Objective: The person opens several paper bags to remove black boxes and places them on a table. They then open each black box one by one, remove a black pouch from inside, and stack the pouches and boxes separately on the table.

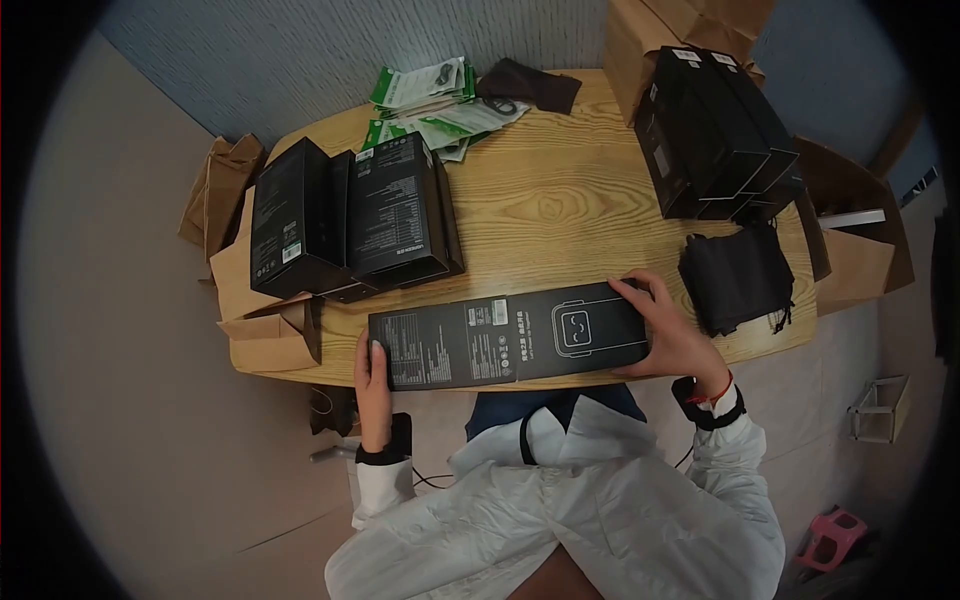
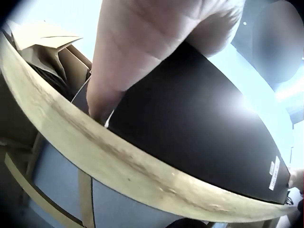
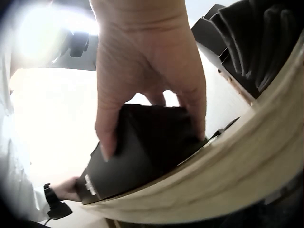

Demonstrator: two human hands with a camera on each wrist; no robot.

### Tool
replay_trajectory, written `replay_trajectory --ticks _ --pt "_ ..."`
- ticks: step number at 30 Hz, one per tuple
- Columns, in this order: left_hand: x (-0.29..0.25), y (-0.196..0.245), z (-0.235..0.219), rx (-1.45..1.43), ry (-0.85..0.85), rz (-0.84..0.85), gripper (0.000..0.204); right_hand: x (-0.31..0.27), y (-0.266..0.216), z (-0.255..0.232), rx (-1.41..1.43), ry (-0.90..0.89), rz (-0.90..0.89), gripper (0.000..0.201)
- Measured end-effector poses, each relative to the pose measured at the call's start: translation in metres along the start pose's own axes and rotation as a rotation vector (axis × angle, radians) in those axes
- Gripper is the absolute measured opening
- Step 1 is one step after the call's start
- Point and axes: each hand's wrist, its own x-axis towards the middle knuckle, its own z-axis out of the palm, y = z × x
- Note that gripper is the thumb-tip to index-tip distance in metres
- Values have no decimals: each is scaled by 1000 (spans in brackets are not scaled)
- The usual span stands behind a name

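Note:
Along the near table edge lies a long black printed form (image 1: 450,345), one box or two end to end; I cannot tell which. Its right part shows a white outlined device with a smiling face. My left hand (image 1: 373,395) grips the left end, fingertips hidden. Across the right end, my right hand (image 1: 675,335) holds on, with fingers at the far edge and thumb at the near edge. In the left wrist view my left hand (image 2: 147,42) spans the dark box (image 2: 190,123). My right hand (image 3: 147,61) straddles the box end (image 3: 142,147) in the right wrist view.
Black boxes (image 1: 390,215) stand at the left beside brown paper bags (image 1: 265,340). Green-and-white packets (image 1: 425,90) and a dark cloth (image 1: 530,85) lie at the back. More black boxes (image 1: 705,130) and dark pouches (image 1: 740,275) are on the right.

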Motion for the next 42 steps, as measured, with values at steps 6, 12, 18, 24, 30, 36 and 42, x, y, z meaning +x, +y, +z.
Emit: replay_trajectory --ticks 6,12,18,24,30,36,42 --pt "-10 2 23 -18 -170 44 51 0 -8 25 -76 25 -97 104" --pt "-26 12 58 63 -398 147 71 3 -15 51 -8 -15 -136 108" --pt "-22 26 61 -7 -526 209 76 -5 -23 38 17 81 -138 107" --pt "-18 34 62 -460 -611 163 82 8 -57 -6 -93 417 -114 107" --pt "-23 31 67 -390 -646 173 76 87 -104 -8 -289 670 -240 96" --pt "-31 32 65 -389 -643 165 70 178 -139 51 -456 776 -136 93" --pt "-26 22 56 -404 -337 250 67 185 -142 93 -411 693 -120 98"
